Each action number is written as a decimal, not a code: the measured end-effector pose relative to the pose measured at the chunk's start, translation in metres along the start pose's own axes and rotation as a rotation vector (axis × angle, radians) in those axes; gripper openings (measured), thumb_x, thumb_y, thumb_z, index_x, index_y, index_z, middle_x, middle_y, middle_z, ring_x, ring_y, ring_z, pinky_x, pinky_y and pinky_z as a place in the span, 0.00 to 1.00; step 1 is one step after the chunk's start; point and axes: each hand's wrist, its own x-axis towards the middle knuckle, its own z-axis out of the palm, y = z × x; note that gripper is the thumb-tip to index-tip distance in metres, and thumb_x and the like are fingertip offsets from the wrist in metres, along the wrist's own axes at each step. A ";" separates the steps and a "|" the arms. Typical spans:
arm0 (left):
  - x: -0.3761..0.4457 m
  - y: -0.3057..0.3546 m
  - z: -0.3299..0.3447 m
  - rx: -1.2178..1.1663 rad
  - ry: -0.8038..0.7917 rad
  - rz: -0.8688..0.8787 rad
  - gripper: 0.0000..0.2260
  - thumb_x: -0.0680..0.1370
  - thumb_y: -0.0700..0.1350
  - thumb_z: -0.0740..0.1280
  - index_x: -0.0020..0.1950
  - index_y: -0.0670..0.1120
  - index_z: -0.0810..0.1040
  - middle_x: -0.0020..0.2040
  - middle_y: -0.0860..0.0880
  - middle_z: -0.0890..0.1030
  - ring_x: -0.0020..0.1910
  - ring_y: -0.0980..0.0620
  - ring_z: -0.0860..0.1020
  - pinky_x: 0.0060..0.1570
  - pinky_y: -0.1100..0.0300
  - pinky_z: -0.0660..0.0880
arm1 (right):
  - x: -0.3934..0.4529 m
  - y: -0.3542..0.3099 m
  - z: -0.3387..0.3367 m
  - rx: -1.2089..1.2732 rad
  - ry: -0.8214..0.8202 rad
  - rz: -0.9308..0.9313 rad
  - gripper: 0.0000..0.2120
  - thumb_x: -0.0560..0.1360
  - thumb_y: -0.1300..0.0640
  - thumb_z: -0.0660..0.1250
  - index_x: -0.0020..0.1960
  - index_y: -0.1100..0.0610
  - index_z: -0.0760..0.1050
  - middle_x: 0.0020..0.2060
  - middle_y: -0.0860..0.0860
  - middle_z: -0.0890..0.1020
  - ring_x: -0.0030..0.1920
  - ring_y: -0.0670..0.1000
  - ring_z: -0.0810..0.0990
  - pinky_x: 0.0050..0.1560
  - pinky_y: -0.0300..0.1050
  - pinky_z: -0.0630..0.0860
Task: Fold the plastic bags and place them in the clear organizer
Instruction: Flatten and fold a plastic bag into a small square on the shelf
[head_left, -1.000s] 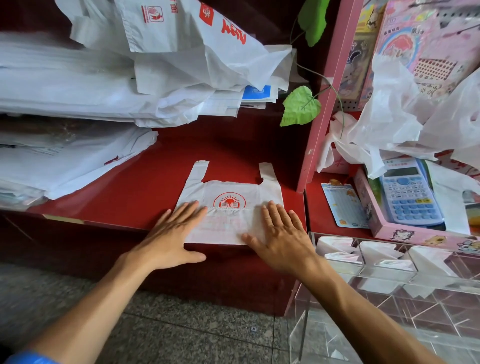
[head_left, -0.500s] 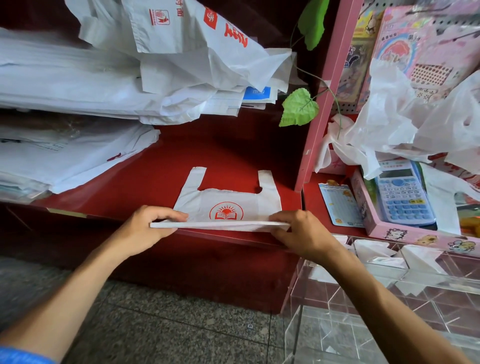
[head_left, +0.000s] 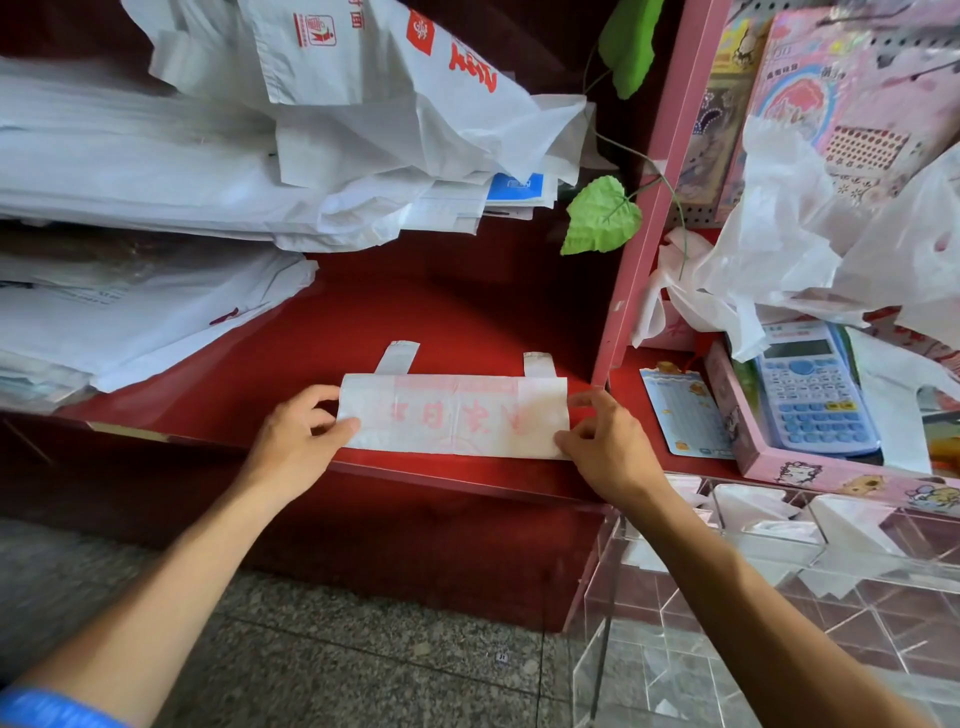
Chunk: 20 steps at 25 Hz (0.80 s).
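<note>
Mid-fold: bag (head_left: 454, 415) lying as a flat band at the near edge of the red shelf (head_left: 467, 312), its two handles poking out on the far side, left hand (head_left: 298, 434) pinching the left end and right hand (head_left: 605, 441) pinching the right end. Probably next: crease pressed down, then one end brought across to the other for a shorter packet, both grips kept tight since thin film springs open. Afterwards, over to the organizer (head_left: 779, 566) near right, folded bags already inside.
</note>
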 end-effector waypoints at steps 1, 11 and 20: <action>0.001 -0.001 0.002 0.033 0.000 0.002 0.13 0.77 0.46 0.71 0.60 0.54 0.76 0.41 0.55 0.83 0.48 0.51 0.81 0.48 0.55 0.73 | 0.001 0.000 0.002 -0.009 0.012 0.013 0.19 0.73 0.60 0.69 0.63 0.55 0.72 0.39 0.50 0.83 0.41 0.52 0.79 0.37 0.43 0.68; 0.008 -0.012 -0.002 0.110 -0.060 0.032 0.06 0.70 0.48 0.75 0.41 0.61 0.84 0.34 0.57 0.83 0.39 0.55 0.82 0.50 0.53 0.79 | -0.004 0.000 0.008 -0.260 0.077 -0.107 0.12 0.73 0.61 0.64 0.53 0.52 0.81 0.49 0.53 0.82 0.52 0.60 0.79 0.51 0.50 0.76; -0.005 0.012 0.033 0.499 -0.204 0.573 0.25 0.76 0.55 0.54 0.65 0.46 0.79 0.69 0.50 0.76 0.67 0.50 0.72 0.69 0.68 0.56 | -0.016 -0.009 0.030 -0.563 -0.008 -0.473 0.25 0.75 0.62 0.56 0.72 0.58 0.70 0.75 0.59 0.65 0.75 0.62 0.64 0.72 0.61 0.64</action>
